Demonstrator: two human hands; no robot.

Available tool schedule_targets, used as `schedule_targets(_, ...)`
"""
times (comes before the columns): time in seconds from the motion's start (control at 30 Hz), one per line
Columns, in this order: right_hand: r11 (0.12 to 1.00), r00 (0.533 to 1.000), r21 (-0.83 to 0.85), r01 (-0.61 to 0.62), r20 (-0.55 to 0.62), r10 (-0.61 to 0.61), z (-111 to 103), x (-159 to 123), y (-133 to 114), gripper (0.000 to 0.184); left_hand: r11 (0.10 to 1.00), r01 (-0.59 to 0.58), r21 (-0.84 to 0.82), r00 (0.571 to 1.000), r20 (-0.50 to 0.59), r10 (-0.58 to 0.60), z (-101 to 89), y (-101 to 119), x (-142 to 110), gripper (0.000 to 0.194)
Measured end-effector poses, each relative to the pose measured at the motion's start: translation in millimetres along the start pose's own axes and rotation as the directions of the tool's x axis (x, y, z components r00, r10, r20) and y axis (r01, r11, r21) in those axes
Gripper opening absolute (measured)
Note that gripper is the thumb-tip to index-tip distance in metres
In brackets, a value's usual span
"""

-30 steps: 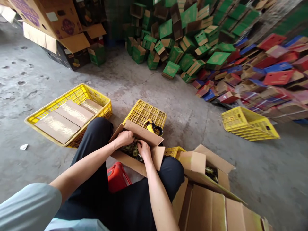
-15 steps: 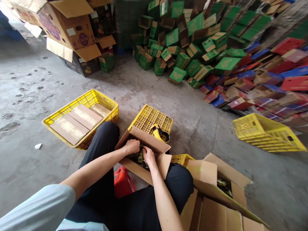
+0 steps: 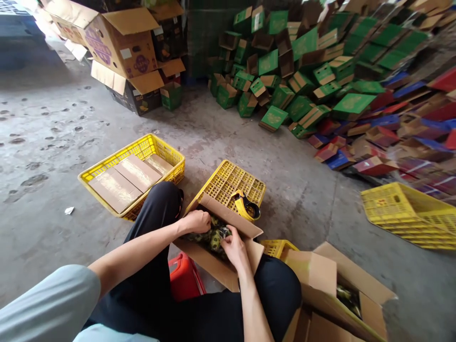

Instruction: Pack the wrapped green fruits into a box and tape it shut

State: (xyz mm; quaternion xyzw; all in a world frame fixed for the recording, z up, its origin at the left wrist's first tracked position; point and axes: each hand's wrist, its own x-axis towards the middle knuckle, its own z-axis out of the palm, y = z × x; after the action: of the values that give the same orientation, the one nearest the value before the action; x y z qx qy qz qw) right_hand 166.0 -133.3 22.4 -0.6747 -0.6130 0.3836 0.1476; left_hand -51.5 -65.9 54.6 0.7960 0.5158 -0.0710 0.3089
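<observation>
An open cardboard box (image 3: 208, 259) rests between my knees with its flaps spread. Inside it lie dark green and yellowish round pieces, like fruit, in shiny clear plastic bags (image 3: 215, 239). My left hand (image 3: 197, 222) is curled closed over the left part of the contents; what its fingers grip is hidden. At the right part, my right hand (image 3: 234, 247) has thumb and fingers closed on the clear plastic. Just beyond the box, a yellow and black tape dispenser (image 3: 245, 206) sits on an upturned yellow crate (image 3: 228, 180).
To the left, a yellow crate (image 3: 131, 137) holds several taped cartons (image 3: 137, 171). Another open box (image 3: 322, 273) with similar contents stands at my right knee. A red stool (image 3: 183, 278) shows beneath me. Green boxes (image 3: 272, 116) lie heaped behind; a yellow crate (image 3: 384, 206) lies farther right.
My hands have moved apart inside the box, showing more of the bagged green pieces between them. The whole view has shifted, so things appear farther right.
</observation>
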Motion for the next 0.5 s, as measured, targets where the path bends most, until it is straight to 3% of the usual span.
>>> schedule_targets(0.1,0.961,0.997,0.272,0.046,0.049,-0.062,-17.7,4.8,-6.0,0.048,0.999,-0.023,0.026,1.0,-0.015,0.023,13.6,10.1,-9.0,0.032)
schedule_targets(0.2,0.909,0.995,0.417,0.007,0.088,-0.048,-24.3,13.6,-12.2,0.039,0.992,-0.089,0.093,0.995,-0.042,0.093,29.8,21.2,-12.7,0.028)
schedule_targets(0.37,0.787,0.988,0.604,-0.128,0.146,0.049,-22.6,29.5,-18.7,0.039,0.966,-0.191,0.174,0.975,-0.078,0.207,43.9,27.7,-15.7,0.026)
schedule_targets(0.5,0.644,0.98,0.747,-0.164,0.196,0.023,-6.1,37.6,-31.7,0.045,0.937,-0.285,0.203,0.944,-0.11,0.311,54.7,29.9,-14.5,0.023)
